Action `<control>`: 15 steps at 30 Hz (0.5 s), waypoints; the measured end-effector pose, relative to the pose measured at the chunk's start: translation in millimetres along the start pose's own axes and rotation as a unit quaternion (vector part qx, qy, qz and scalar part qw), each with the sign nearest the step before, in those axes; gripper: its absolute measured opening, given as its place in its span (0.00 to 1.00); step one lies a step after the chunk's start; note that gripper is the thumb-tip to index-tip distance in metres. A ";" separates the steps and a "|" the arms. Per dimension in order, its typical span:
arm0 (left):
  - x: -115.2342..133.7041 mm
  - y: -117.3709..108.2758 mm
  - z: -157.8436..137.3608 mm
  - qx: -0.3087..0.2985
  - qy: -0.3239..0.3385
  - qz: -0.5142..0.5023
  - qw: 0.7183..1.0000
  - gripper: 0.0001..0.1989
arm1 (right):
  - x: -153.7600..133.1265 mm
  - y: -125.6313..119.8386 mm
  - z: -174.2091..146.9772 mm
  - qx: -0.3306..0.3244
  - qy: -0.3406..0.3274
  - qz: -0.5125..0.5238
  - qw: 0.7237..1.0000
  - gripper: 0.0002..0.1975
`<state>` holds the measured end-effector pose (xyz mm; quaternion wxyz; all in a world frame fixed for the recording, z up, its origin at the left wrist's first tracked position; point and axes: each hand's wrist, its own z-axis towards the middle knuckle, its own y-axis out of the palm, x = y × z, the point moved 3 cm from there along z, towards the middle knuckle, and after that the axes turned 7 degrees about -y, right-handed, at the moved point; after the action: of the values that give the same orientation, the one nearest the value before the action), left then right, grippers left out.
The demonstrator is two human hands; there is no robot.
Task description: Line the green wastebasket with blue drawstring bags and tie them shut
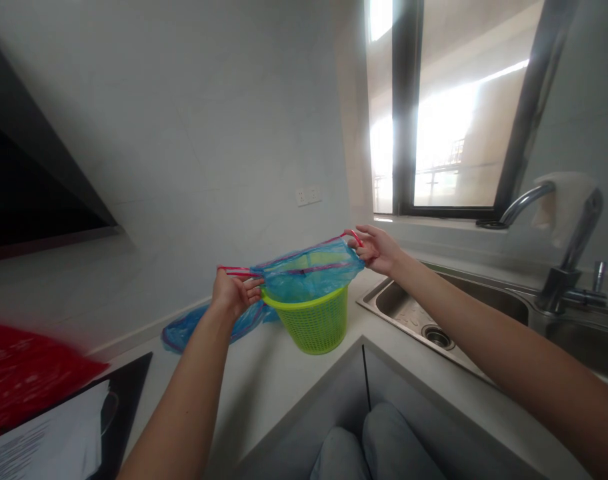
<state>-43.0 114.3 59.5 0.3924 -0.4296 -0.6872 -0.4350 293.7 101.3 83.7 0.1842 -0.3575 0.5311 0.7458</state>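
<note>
A lime-green mesh basket [317,327] stands upright on the counter in front of me. Inside its top sits a translucent blue drawstring garbage bag [309,277], its mouth above the rim. The bag's red drawstring is pulled out at both ends. My left hand [231,293], at the basket's left, grips one loop of it, with some fingers extended. On the right, my right hand [374,248] holds the other loop, the red strap showing across the fingers. Another crumpled blue bag [184,327] lies on the counter behind my left forearm.
To the right is a steel sink [399,313] with a faucet [569,267] and a cloth [567,197] draped over it. A red bag [29,373] and paper sheets [54,433] lie on the dark cooktop [129,393] at left. The counter's inner corner edge [363,339] is close to the basket.
</note>
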 end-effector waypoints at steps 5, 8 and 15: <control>14.7 1.7 -9.6 -0.028 0.027 0.010 0.999 0.33 | -6.1 -0.2 1.6 -0.061 -0.054 0.019 0.996 0.04; 26.7 -2.7 -11.1 -0.001 0.116 -0.056 0.992 0.17 | -12.9 -9.3 4.5 -0.051 -0.140 0.079 0.986 0.05; 46.0 0.9 -10.5 0.019 0.160 -0.165 0.973 0.09 | -7.1 -25.3 8.3 -0.036 -0.156 0.201 0.967 0.10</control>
<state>-55.4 116.2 105.1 0.4283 -0.2272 -0.6851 -0.5436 312.3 119.0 73.7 0.0983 -0.1296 0.5293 0.8327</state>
